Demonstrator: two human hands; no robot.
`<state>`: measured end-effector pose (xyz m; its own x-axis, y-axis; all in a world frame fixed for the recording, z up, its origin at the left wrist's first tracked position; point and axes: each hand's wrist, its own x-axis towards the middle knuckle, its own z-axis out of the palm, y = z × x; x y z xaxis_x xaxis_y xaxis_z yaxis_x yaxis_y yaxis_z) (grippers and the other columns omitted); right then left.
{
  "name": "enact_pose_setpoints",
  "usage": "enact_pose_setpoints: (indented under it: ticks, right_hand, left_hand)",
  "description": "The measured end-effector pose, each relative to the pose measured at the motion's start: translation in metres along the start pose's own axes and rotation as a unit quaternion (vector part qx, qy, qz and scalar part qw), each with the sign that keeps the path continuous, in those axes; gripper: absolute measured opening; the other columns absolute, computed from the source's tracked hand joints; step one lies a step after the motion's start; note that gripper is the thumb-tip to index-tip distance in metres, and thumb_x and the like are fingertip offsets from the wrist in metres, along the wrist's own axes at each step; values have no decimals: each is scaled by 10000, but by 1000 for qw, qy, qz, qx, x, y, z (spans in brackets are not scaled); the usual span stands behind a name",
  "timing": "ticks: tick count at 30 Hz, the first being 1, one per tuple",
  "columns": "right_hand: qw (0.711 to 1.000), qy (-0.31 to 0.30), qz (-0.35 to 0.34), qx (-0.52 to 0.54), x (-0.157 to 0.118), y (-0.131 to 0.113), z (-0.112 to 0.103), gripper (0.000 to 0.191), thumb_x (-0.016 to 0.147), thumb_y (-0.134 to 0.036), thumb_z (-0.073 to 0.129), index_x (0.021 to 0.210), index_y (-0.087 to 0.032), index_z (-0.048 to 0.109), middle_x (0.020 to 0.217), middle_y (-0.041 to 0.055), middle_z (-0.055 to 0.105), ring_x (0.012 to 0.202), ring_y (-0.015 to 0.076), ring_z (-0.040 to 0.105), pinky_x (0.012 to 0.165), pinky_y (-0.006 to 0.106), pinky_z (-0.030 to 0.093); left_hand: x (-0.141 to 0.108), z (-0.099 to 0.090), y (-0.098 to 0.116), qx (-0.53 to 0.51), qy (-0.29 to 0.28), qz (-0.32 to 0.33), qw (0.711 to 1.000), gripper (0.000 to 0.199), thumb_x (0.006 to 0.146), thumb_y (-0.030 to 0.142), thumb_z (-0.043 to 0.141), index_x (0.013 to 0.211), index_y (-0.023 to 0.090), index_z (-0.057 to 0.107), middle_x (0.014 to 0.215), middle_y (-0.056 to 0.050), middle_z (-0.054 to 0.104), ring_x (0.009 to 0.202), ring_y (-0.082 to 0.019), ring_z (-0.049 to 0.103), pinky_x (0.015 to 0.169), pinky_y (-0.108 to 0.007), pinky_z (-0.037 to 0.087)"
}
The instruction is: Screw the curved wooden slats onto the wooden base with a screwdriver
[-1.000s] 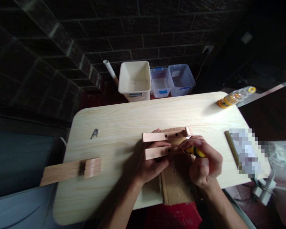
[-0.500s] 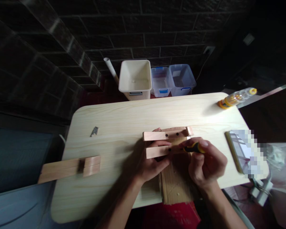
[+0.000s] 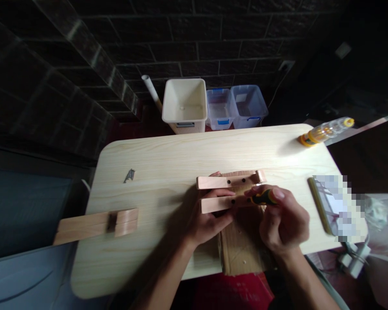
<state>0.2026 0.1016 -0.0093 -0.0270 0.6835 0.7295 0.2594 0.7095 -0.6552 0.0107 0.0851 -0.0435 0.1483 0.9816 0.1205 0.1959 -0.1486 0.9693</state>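
My left hand (image 3: pixel 210 224) is closed around the near bar of a wooden frame (image 3: pixel 217 204), with a finger behind the bar and the thumb in front. Dark round holes show along both parallel bars. My right hand (image 3: pixel 284 219) grips a yellow and black screwdriver (image 3: pixel 264 196), its front end pointing left at a hole in the near bar. Whether the tip sits in the hole is too small to tell. Under the wood lies a piece of cardboard (image 3: pixel 242 254) at the table's front edge.
Several screws (image 3: pixel 129 175) lie on the wooden table (image 3: pixel 168 159). Joined wooden strips (image 3: pixel 93 226) overhang its left edge. A clear bottle-shaped case (image 3: pixel 326 131) stands at the far right corner, a phone (image 3: pixel 321 206) nearer. Behind are a cream bin (image 3: pixel 185 101) and two plastic boxes (image 3: pixel 220 110).
The whole view has shifted slightly. The right hand's fingers have turned a little around the screwdriver handle, while the left hand keeps its hold on the wooden frame.
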Motion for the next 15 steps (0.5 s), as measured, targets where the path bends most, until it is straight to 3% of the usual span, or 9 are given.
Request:
enact_pose_setpoints:
  ticks: [6,12,15]
  right_hand:
    - [999,3,41,-1,-3,-2,-2,571,976,-48,588,1488,-300,592,1133,85,753,907,233,768,685,436,669]
    - [999,31,2,-7,-2,0,1,541,1009,-78,546,1506,-291,576,1142,86,757,953,250,780,707,457,680]
    - [1000,11,0,-7,-2,-1,0,539,1019,-78,524,1517,-278,578,1210,110,753,1006,267,789,747,484,681]
  left_hand:
    - [1,-1,1,-6,-9,3,1000,311,877,341,836,1163,251,755,1558,-88,612,1591,-350,403,1297,-587,377]
    - [2,-3,3,-4,-10,-4,1000,300,849,311,858,1125,239,764,1416,-101,710,1597,-351,396,1281,-590,398]
    - [2,-3,6,7,0,-15,1000,290,845,311,866,1111,243,773,1401,-101,718,1599,-353,392,1280,-597,396]
